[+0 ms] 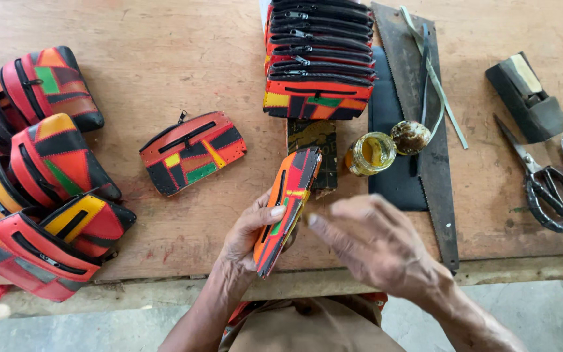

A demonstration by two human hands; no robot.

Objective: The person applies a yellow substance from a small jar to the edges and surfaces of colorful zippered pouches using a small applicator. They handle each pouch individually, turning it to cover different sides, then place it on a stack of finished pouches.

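My left hand [245, 238] grips a colourful patchwork pouch [289, 205] of orange, red, black and green leather, held on edge above the wooden table's front edge. My right hand [376, 244] is blurred, fingers spread, just right of the pouch and close to its side; it holds nothing that I can see. A second patchwork pouch [191, 152] with a black zip lies flat on the table to the left.
A heap of similar pouches [40, 169] fills the left side. A neat row of pouches [319, 62] stands at the top centre. An open glue jar [371, 154], its lid [410, 137], a handsaw [425, 130], scissors [545, 182] and a dark block [529, 98] lie to the right.
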